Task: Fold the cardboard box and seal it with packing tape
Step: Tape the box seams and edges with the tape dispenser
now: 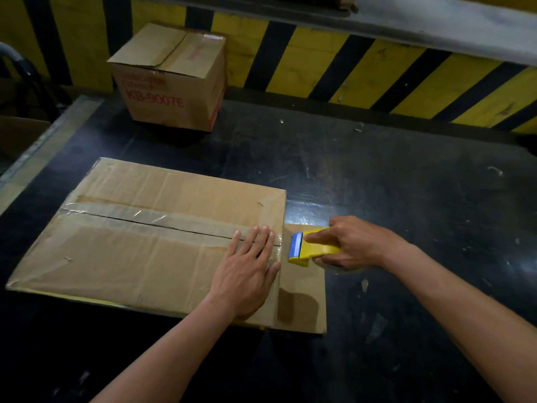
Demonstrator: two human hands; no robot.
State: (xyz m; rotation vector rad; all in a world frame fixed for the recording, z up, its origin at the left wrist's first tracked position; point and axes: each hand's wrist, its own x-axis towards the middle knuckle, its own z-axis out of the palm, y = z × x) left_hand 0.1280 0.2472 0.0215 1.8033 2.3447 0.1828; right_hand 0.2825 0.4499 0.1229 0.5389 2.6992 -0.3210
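Cardboard box (139, 257) under flat left hand (247, 271); right hand (351, 242) grips one dispenser (312, 249); second box (168, 82) behind.

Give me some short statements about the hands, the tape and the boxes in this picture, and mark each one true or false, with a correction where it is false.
1. The left hand lies flat on the cardboard box, near the right end of its seam. True.
2. The right hand holds a red tape dispenser. False: the tape dispenser is yellow with a blue front.
3. Clear tape already runs along the middle seam. True.
4. The smaller box stands on top of the cardboard box. False: it stands apart, farther back on the table.
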